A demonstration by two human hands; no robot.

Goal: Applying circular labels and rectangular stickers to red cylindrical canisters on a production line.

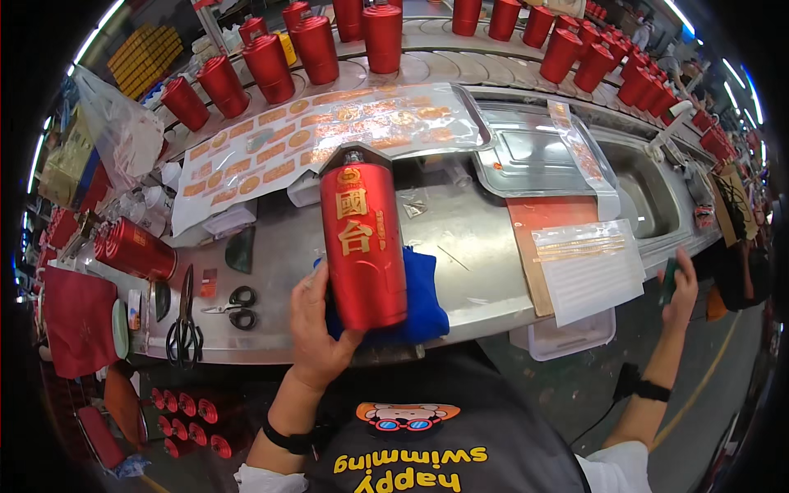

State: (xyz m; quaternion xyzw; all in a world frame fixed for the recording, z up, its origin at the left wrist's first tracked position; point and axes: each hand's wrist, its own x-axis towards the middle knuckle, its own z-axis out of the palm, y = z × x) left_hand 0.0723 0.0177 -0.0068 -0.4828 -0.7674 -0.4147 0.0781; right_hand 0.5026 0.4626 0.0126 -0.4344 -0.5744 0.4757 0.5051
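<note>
A glossy red bottle (364,255) with gold lettering lies tilted over a blue cloth (426,300) at the table's middle, its dark neck pointing away from me. My left hand (319,329) is closed round the lower left side of this bottle, near its base. Off to the right, beyond the table's front edge, my right hand (681,292) pinches a small flat dark green piece (668,281). White sheets with gold strips (588,271) lie near that hand on a reddish board (526,238). Behind the bottle spreads a large sheet of gold and orange decals (279,152).
Long black scissors (186,320), small scissors (239,308) and a dark green flat piece (239,250) lie left. A red bottle (138,249) rests beyond them. Several red bottles (315,49) stand along the conveyor (444,70). A metal tray (534,152) and sink (649,197) are right.
</note>
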